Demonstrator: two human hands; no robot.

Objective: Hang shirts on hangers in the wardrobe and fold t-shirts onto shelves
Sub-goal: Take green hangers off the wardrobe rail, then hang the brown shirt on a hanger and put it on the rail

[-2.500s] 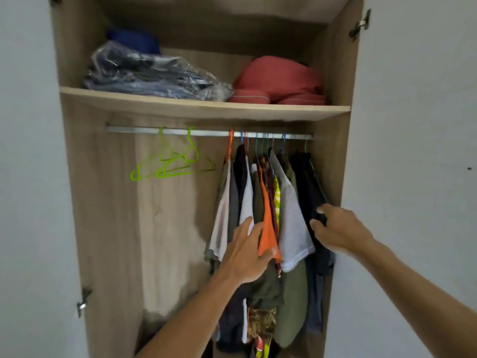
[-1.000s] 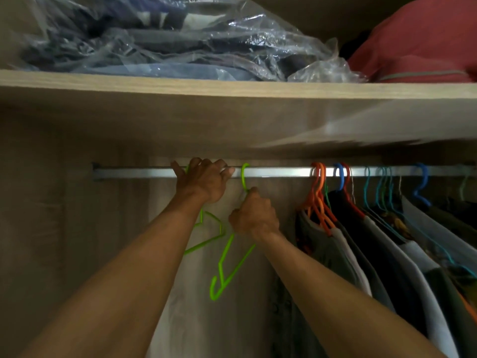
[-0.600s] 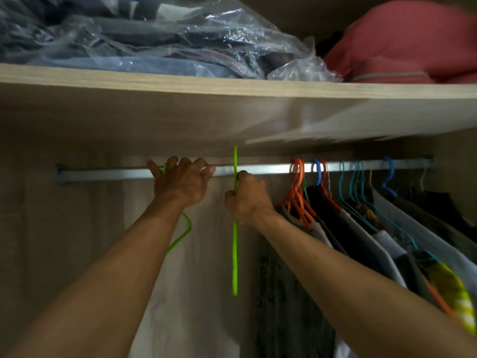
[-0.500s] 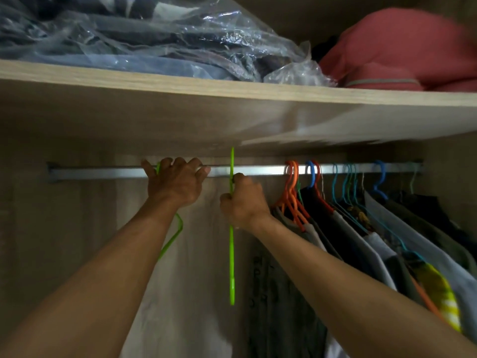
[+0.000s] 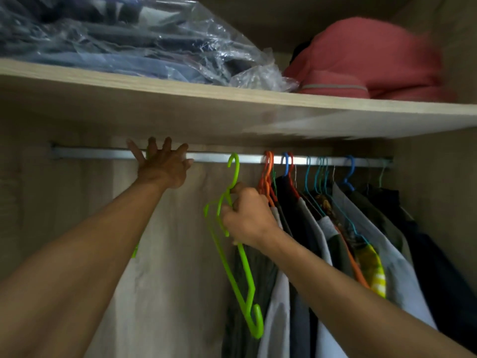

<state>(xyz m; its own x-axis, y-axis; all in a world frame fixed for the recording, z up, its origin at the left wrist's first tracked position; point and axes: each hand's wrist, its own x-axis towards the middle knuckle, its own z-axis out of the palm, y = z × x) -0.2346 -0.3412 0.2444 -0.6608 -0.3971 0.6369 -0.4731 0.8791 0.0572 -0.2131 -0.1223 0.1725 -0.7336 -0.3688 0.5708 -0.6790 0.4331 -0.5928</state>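
Observation:
My right hand (image 5: pixel 247 219) grips a bare green hanger (image 5: pixel 233 257) just below its hook, holding it off the metal rail (image 5: pixel 211 157), tilted, in front of the hung clothes. My left hand (image 5: pixel 164 164) is up at the rail with fingers spread, in front of a second green hanger that is almost wholly hidden; only a sliver of it (image 5: pixel 134 251) shows beside my forearm. Several shirts (image 5: pixel 322 241) hang on orange, blue and teal hangers along the right half of the rail.
A wooden shelf (image 5: pixel 180 99) sits right above the rail. On it lie a plastic bag of folded clothes (image 5: pixel 129 40) at left and a red bundle (image 5: pixel 366 60) at right. The wardrobe's back panel (image 5: pixel 175 280) shows under the left half of the rail.
My right hand has lifted the green hanger off the rail and drawn it down and to the right. My left hand has let go of the rail and spread its fingers.

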